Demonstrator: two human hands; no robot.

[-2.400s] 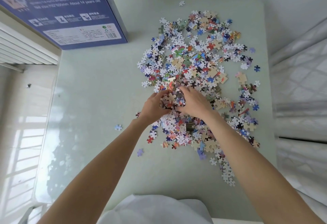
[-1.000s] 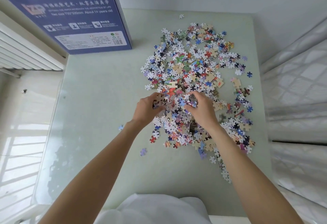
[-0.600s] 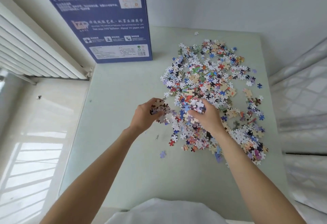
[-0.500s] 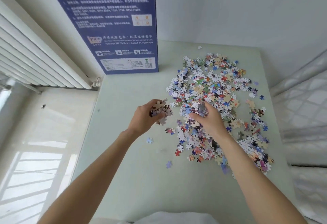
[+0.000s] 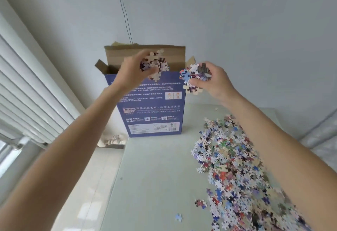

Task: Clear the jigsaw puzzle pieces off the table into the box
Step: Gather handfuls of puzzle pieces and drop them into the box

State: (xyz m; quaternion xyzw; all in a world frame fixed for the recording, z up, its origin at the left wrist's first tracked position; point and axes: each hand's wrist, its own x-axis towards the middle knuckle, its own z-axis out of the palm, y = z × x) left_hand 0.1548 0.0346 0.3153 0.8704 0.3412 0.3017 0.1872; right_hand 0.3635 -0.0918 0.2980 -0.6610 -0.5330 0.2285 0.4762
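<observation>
From the head camera, both hands had risen off the table since the earlier frames, where they were scooping in the pile. The left hand [image 5: 133, 72] gripped a clump of puzzle pieces [image 5: 156, 64], fingers curled round it, held at the open top of the tall blue jigsaw box [image 5: 153, 110], in front of its brown inner flap. The right hand [image 5: 212, 79] clutched a second handful of pieces [image 5: 191, 79], fingers closed on it, just right of the box's upper right corner and not yet over the opening. The box stood upright at the far left of the pale green table [image 5: 155, 176], where before only its lower printed face showed. The main heap of loose pieces [image 5: 231, 167] lay on the right side of the table, under the right forearm, with a few strays, such as a single blue piece [image 5: 178, 217], nearer and left of it. A white radiator [image 5: 32, 103] ran along the left.
</observation>
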